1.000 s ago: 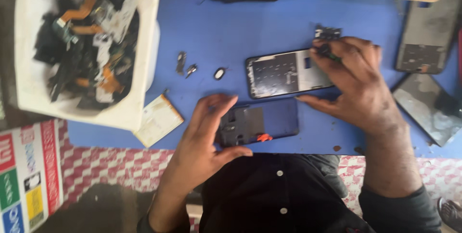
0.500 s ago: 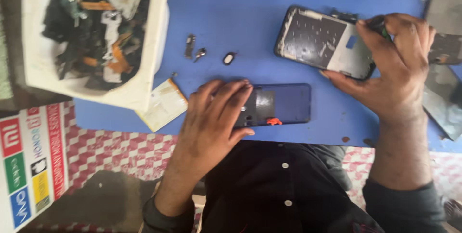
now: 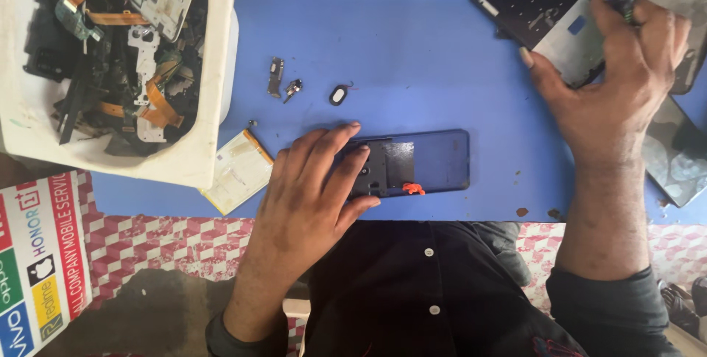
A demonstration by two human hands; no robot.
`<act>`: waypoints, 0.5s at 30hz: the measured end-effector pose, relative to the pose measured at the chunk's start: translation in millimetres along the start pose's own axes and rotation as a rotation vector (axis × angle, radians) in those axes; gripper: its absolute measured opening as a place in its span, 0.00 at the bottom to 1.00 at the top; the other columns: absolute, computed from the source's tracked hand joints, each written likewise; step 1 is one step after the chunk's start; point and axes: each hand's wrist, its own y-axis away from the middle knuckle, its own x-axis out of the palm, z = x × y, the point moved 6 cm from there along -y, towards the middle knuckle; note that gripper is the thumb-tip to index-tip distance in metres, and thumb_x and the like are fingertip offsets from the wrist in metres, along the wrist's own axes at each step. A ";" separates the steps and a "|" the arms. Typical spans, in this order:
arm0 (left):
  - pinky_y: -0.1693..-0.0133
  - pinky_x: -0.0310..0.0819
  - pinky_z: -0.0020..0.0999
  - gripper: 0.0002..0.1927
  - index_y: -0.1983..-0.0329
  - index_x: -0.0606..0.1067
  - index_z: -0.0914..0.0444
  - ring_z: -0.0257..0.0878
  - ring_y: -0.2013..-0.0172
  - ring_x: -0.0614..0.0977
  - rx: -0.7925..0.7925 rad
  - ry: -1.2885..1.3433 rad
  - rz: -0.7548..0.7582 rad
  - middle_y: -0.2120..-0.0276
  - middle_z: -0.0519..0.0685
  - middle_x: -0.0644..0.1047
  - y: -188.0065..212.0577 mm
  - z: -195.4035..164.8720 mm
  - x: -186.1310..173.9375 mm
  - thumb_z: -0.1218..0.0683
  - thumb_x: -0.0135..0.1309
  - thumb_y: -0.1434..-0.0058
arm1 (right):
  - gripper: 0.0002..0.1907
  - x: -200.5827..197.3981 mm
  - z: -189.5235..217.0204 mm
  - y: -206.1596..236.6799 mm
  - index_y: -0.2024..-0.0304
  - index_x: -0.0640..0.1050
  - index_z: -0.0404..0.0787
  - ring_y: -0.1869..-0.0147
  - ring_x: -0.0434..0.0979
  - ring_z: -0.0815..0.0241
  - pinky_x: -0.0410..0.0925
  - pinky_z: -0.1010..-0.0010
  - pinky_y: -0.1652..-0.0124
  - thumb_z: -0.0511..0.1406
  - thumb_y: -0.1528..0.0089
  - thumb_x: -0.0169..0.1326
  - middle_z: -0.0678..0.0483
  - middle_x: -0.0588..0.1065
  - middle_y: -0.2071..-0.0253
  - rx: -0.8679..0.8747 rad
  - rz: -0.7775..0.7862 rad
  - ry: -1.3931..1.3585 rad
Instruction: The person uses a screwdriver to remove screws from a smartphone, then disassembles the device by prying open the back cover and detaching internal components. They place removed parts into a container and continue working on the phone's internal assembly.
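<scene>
Head view shows a dark blue phone back shell (image 3: 420, 162) lying flat near the front edge of the blue mat (image 3: 412, 55), its inner side up; the left hand (image 3: 313, 198) rests spread on its left end, fingers pressing, not closed around it. It looks thin, light and stiff, likely slippery, best taken by its long edges. Farther right, the right hand (image 3: 615, 81) is clamped on an opened phone frame (image 3: 545, 14), probably fragile. Small loose parts (image 3: 283, 84) and a white tub of scrap (image 3: 110, 55) lie to the left
</scene>
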 end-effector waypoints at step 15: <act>0.43 0.75 0.43 0.21 0.59 0.71 0.63 0.47 0.43 0.76 -0.045 0.104 0.024 0.42 0.52 0.72 -17.5 -6.0 2.3 0.53 0.70 0.46 | 0.03 -24.4 81.4 -8.5 0.63 0.82 0.35 0.61 0.80 0.59 0.72 0.72 0.67 0.28 0.37 0.66 0.50 0.77 0.62 -0.182 0.104 -0.355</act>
